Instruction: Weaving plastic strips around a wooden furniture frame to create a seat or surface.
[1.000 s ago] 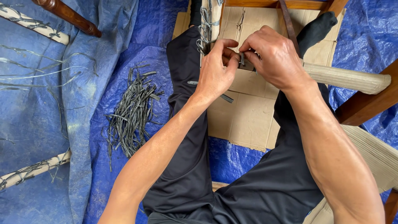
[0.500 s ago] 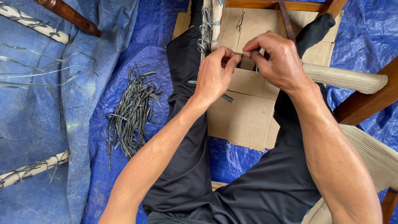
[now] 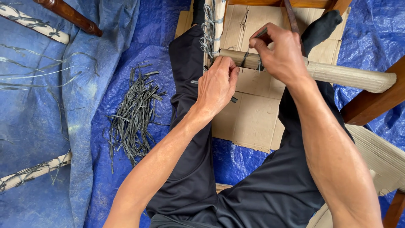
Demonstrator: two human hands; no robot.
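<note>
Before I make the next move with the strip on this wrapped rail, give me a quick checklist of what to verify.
1. Left hand steadies the wrapped rail: ok.
2. Right hand pinches a dark strip above the rail: ok.
3. Spare strips pile lies on the blue tarp beside the left leg: ok.
4. Cardboard lies under the work: ok.
5. Strip tension: cannot tell.

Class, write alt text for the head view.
Left hand steadies a wrapped chair rail while the right hand pinches a dark strip above it, over cardboard; a pile of dark strips lies on blue tarp.
</note>
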